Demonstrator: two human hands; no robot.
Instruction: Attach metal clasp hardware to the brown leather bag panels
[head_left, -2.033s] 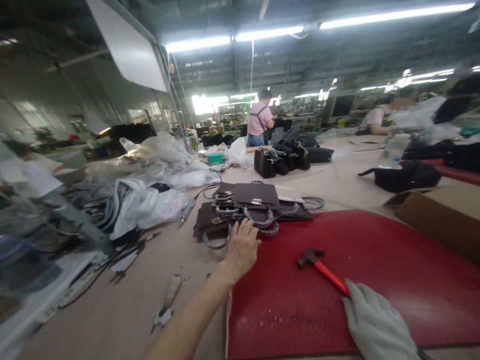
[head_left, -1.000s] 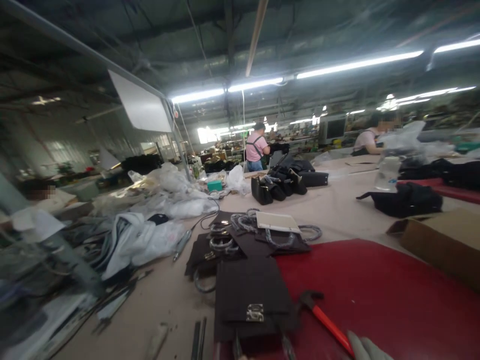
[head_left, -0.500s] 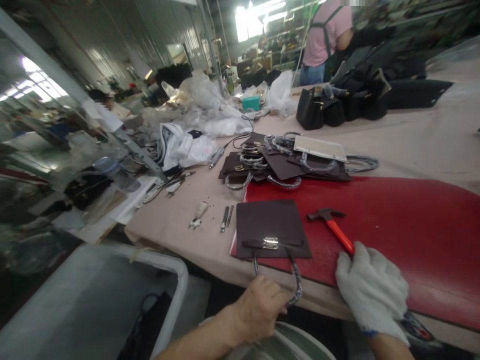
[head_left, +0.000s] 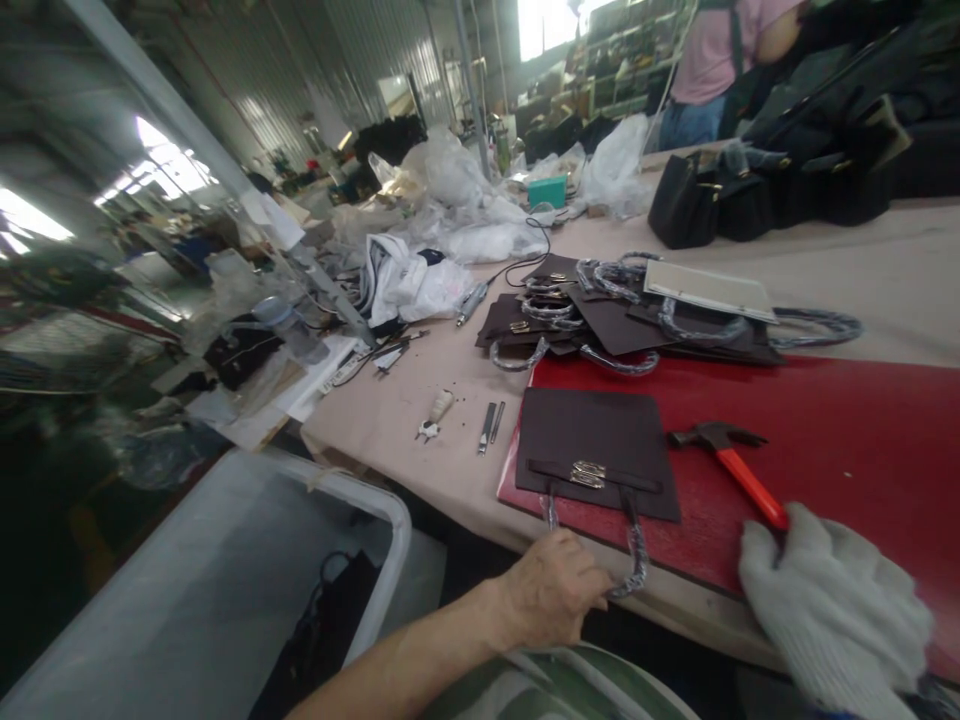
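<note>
A dark brown bag panel [head_left: 600, 425] with a gold clasp [head_left: 588, 474] lies flat at the front of a red mat [head_left: 847, 480]. Its plastic-wrapped handle [head_left: 637, 560] hangs past the table edge toward me. My left hand [head_left: 559, 590], bare, is closed around the bend of that handle. On the mat, right of the panel, rests a claw hammer [head_left: 750, 485] with a red grip. My right hand [head_left: 836, 600], in a white knit glove, has its thumb and fingers around the grip's end. The palm side of the glove is hidden.
Behind the panel lies a pile of similar brown panels [head_left: 600, 315]. Left are white-handled pliers [head_left: 435, 415] and two small metal punches [head_left: 491, 428]. A grey bin [head_left: 401, 540] stands below the table edge. Black bags [head_left: 757, 200] and a person in pink [head_left: 712, 55] are farther back.
The view has swung left, so everything sits farther right in the picture. Both hands keep about the same places on the handle and the hammer.
</note>
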